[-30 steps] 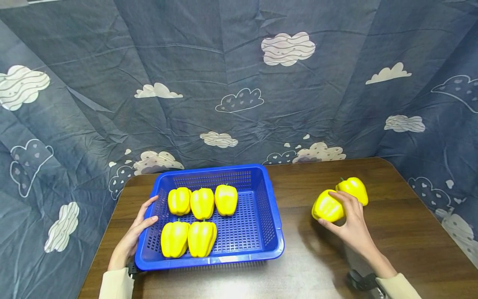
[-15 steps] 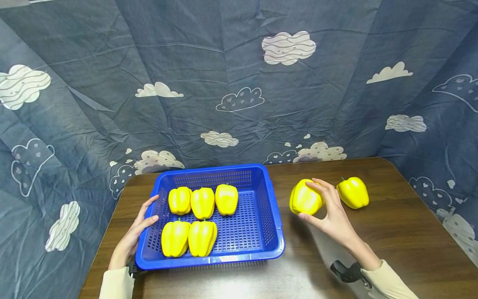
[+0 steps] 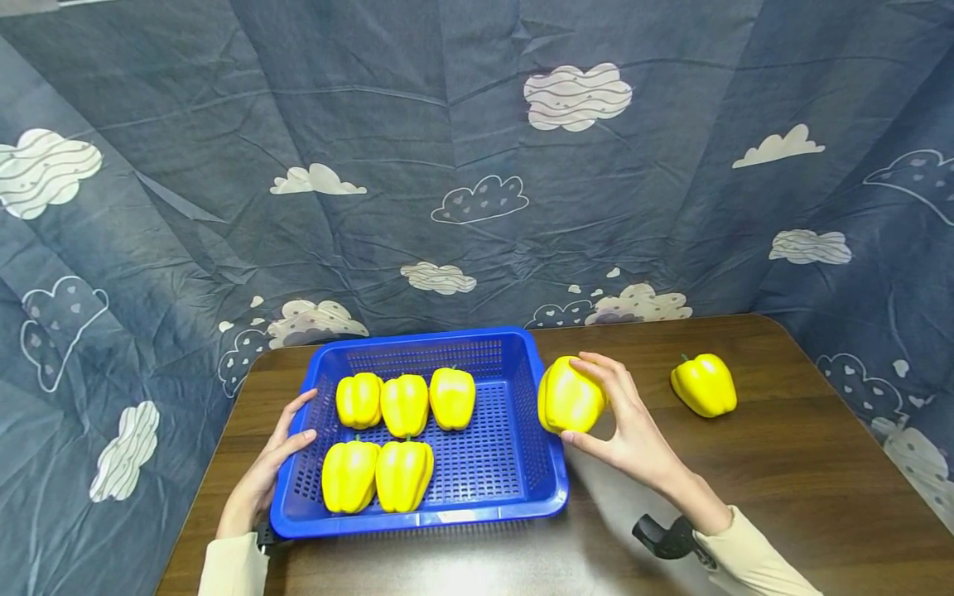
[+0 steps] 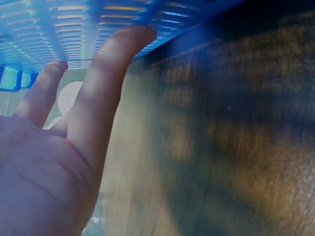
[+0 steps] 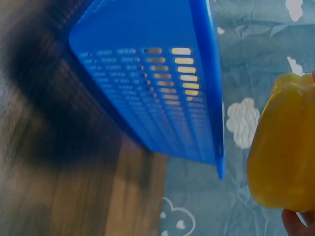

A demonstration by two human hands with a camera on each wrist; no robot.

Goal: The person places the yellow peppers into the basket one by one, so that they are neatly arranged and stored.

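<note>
A yellow bell pepper is pinched between the thumb and fingers of my right hand, raised beside the basket's right rim. In the right wrist view the held pepper hangs close to the basket's outer wall, with only fingertips showing at the frame's edge. My left hand rests against the left side of the blue plastic basket. Its thumb and fingers stretch out straight to the slotted wall in the left wrist view. Inside the basket lie several yellow bell peppers, in two rows toward the left.
Another yellow bell pepper lies on the brown wooden table, right of my right hand. A dark blue cloth with cloud prints hangs behind the table and along both sides.
My right hand has carried its bell pepper leftward, away from the other pepper on the table and up to the basket's right rim. My left hand and the basket have stayed put.
</note>
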